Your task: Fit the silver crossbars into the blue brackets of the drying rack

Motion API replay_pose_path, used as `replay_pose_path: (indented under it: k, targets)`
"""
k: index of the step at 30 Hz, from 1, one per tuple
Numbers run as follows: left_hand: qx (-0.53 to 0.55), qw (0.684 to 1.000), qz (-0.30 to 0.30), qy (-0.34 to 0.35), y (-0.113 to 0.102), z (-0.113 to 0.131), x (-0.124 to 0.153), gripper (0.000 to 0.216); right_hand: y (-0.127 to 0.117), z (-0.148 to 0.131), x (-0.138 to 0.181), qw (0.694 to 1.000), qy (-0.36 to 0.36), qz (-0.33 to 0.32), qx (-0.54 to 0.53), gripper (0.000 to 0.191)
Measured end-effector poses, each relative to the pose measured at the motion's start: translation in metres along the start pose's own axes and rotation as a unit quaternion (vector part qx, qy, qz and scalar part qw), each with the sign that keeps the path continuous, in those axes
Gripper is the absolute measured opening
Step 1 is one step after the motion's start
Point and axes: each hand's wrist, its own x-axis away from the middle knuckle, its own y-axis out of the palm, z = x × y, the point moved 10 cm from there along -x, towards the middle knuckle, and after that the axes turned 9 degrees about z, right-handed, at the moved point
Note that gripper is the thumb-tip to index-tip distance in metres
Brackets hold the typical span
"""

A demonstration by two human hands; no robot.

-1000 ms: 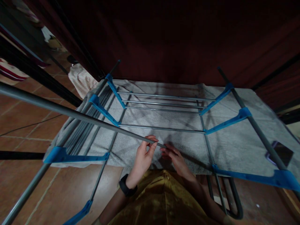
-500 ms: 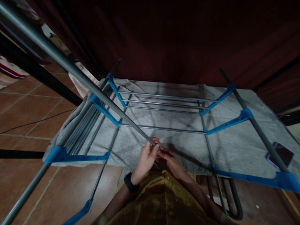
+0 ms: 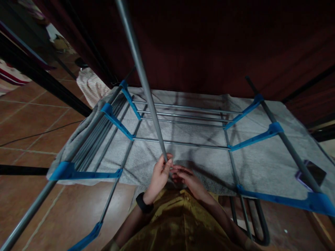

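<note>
I have the left hand pinched around the lower end of a gray rod, which rises from the fingers, leaning slightly left, and runs out of my view at the top edge. The right hand sits just beside it, fingers loosely bent; I cannot tell whether it touches the rod or holds anything.

Below, the gray cloth carries the rack frame. On each side, blue brackets clasp the long tubes, and toward the back thin crossbars span from the left brackets to the right ones. A bundle of loose tubes lies along the cloth's left side, and a dark phone with a purple edge lies at the right, partly behind a side tube.

A second ago the rod slanted low across my left side; half a second ago it was steeper, and now it points nearly straight up my view. The left hand has kept its grip throughout. The frame and phone look unmoved.
</note>
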Motion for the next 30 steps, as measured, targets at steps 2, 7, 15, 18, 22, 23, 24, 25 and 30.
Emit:
replay_pose_path:
  k: [2,7,15,18,22,23,24,25,30]
  targets:
    - [-0.011,1.000,0.012,0.015,-0.009,0.004,-0.005,0.026,-0.002,-0.006,0.001,1.000,-0.012,0.000,0.007,0.041]
    - [-0.040,0.997,0.044,0.041,-0.033,0.005,-0.018,0.023,-0.020,-0.026,0.001,0.998,-0.042,0.053,0.004,0.037]
    - [-0.115,0.985,0.091,0.089,-0.068,0.006,-0.030,0.016,-0.074,-0.060,-0.013,0.983,-0.094,0.154,-0.041,0.032]
    - [-0.178,0.972,0.094,0.119,-0.078,0.003,-0.034,0.017,-0.092,-0.075,-0.013,0.976,-0.117,0.177,-0.053,0.033]
    - [-0.273,0.946,0.103,0.143,-0.092,-0.005,-0.039,0.020,-0.109,-0.090,-0.010,0.968,-0.142,0.198,-0.062,0.033]
    - [-0.290,0.940,0.104,0.146,-0.094,-0.007,-0.040,0.021,-0.111,-0.092,-0.010,0.966,-0.147,0.201,-0.064,0.032]
    - [-0.304,0.935,0.104,0.148,-0.096,-0.008,-0.041,0.021,-0.114,-0.094,-0.009,0.965,-0.151,0.204,-0.067,0.032]
    - [-0.315,0.931,0.103,0.153,-0.098,-0.009,-0.041,0.021,-0.116,-0.096,-0.008,0.964,-0.155,0.207,-0.069,0.032]
    - [-0.358,0.910,0.103,0.182,-0.102,-0.010,-0.042,0.021,-0.124,-0.101,-0.007,0.958,-0.172,0.215,-0.080,0.032]
